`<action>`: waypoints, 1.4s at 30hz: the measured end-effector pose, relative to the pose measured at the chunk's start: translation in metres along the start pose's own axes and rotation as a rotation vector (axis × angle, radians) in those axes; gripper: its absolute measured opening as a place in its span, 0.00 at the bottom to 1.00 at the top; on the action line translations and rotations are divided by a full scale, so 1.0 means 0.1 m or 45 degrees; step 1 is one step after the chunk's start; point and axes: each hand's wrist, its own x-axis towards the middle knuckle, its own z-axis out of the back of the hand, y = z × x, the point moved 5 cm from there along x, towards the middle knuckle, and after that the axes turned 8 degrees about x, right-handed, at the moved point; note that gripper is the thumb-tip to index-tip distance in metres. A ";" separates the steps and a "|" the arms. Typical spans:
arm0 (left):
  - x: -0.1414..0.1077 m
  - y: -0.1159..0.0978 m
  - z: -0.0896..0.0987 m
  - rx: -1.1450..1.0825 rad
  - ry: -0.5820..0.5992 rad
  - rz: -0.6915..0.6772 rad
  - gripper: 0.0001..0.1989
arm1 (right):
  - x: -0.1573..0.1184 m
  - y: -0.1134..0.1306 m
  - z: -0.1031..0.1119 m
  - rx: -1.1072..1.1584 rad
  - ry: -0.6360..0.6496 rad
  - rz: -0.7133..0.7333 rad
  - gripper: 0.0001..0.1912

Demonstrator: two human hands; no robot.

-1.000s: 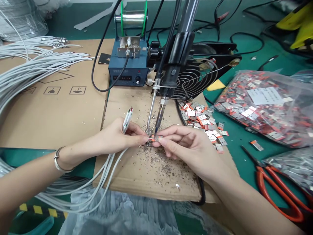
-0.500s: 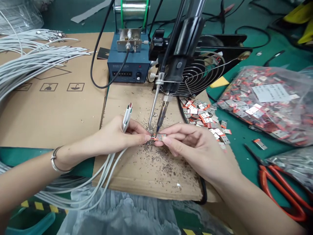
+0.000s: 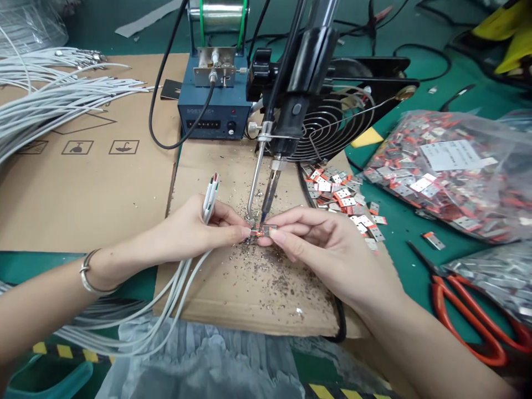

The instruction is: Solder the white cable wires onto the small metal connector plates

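Note:
My left hand (image 3: 208, 227) is closed round a small bundle of white cables (image 3: 210, 199), their stripped ends pointing up. Its thumb and forefinger pinch one wire end at the connector. Between the thumb and fingers of my right hand (image 3: 320, 244) is a metal USB plug (image 3: 269, 228) with an orange insert. Directly above the joint stands the soldering iron (image 3: 271, 191), its tip at or just over the plug's rear contacts; whether it touches I cannot tell. The bent solder feed tube (image 3: 254, 183) ends beside the tip.
A blue solder feeder (image 3: 214, 108) with a solder spool (image 3: 222, 14) stands behind, beside a black fan (image 3: 328, 119). Loose USB plugs (image 3: 343, 194) lie right, near a bag of plugs (image 3: 449, 172) and red-handled scissors (image 3: 469, 310). More white cables (image 3: 62, 111) lie left. Solder bits litter the cardboard (image 3: 199, 299).
The whole view has shifted slightly, so everything sits a little further left. Both hands keep their grips, with the plug still under the iron's tip.

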 end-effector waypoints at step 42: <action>-0.01 -0.02 -0.02 -0.068 -0.019 -0.014 0.05 | -0.01 0.00 0.02 -0.095 0.041 -0.007 0.06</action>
